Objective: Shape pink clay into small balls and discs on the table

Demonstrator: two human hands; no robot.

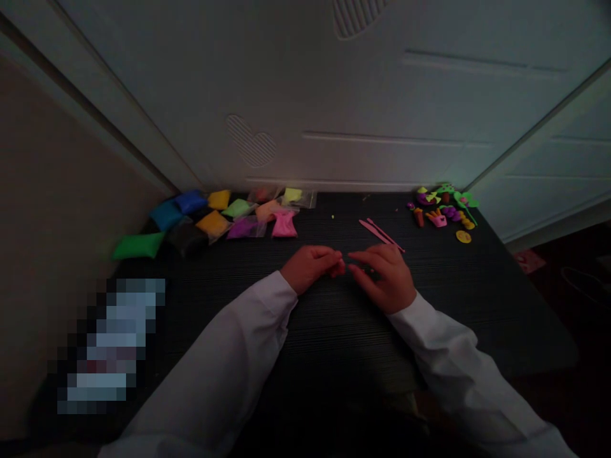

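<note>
Over the middle of the dark table, my left hand (pixel 310 266) is closed, pinching a small piece of pink clay (pixel 342 266) at its fingertips. The clay's exact shape is too small and dim to make out. Just to its right, my right hand (pixel 384 273) is open, thumb and fingers apart and pointing at the clay without visibly touching it. Beyond the right hand lie two slim pink modelling tools (pixel 379 233), side by side. A bag of pink clay (pixel 285 223) lies past my left hand.
Several bags of coloured clay, among them a green bag (pixel 138 245) and a purple bag (pixel 245 227), spread over the table's (pixel 329 343) back left. Small finished clay figures (pixel 439 218) cluster at the back right. A blurred-out bright panel (pixel 112 343) is at left. A white panel (pixel 334 95) rises behind.
</note>
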